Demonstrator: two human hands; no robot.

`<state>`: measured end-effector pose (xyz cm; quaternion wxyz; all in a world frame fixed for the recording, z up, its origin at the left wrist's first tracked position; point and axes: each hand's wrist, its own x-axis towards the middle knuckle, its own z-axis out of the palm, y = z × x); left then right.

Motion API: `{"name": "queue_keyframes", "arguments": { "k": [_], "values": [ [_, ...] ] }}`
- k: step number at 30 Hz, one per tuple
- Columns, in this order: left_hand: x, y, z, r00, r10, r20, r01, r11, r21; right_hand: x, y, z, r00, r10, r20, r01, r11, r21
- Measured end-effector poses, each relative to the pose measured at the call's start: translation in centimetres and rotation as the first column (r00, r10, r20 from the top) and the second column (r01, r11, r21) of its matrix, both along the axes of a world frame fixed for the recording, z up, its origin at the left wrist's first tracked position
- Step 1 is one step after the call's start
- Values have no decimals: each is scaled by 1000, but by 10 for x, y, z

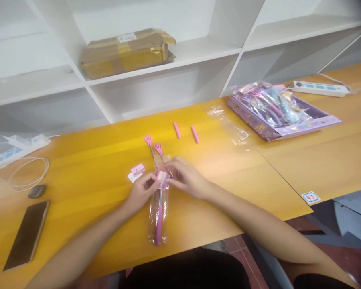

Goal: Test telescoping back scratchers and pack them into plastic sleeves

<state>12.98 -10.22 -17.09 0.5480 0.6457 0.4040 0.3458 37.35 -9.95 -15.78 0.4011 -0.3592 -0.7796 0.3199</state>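
Note:
My left hand [142, 192] pinches the edge of a small pink-and-white label card [161, 178] between thumb and fingers. From the other side, my right hand [191, 179] has its bent thumb and fingers closed at the card's right edge. Under both hands lies a clear plastic bag [153, 224], with the pink handle [159, 226] of a back scratcher showing through it. Beyond my hands are two pink claw-shaped scratcher heads [148, 140] on thin metal rods, partly covered by my fingers. Left of them rest more small label cards [138, 169].
Two pink tubes [177, 130] lie farther back, near an emptied clear wrapper [231, 126]. A purple display box [252, 116] holds several wrapped items. Left are a phone [27, 235], a dark small object [37, 191] and a power strip [21, 149]. A carton [128, 54] sits on the shelf.

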Motion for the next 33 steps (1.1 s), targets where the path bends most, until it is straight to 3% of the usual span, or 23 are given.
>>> {"name": "queue_keyframes", "arguments": {
  "k": [7,10,14,19,21,23,27,33],
  "values": [
    [3,-6,-7,998,-39,-48,42,997,64,-7,0,-9,993,109,-43,-112,991,-73],
    [1,-5,-9,998,-33,56,35,999,-35,-5,1,-8,992,85,-93,-98,986,-139],
    [0,-3,-14,975,69,209,-28,980,-195,-4,-1,-4,986,81,-146,-110,972,-208],
    [-2,1,-17,979,98,180,-44,958,-282,-5,-9,1,978,125,-168,-161,961,-224],
    [-2,2,-17,986,98,136,-61,966,-251,-4,-10,1,982,122,-143,-143,978,-150],
    [-2,3,-16,990,96,100,-74,976,-205,-2,-9,-1,992,108,-73,-108,994,6],
    [-1,3,-12,996,16,93,-5,993,-115,-1,-4,-10,995,44,89,-71,942,328],
    [0,-3,-9,989,-96,109,110,985,-132,-5,-4,-17,978,-72,197,-22,900,436]
  ]
}}
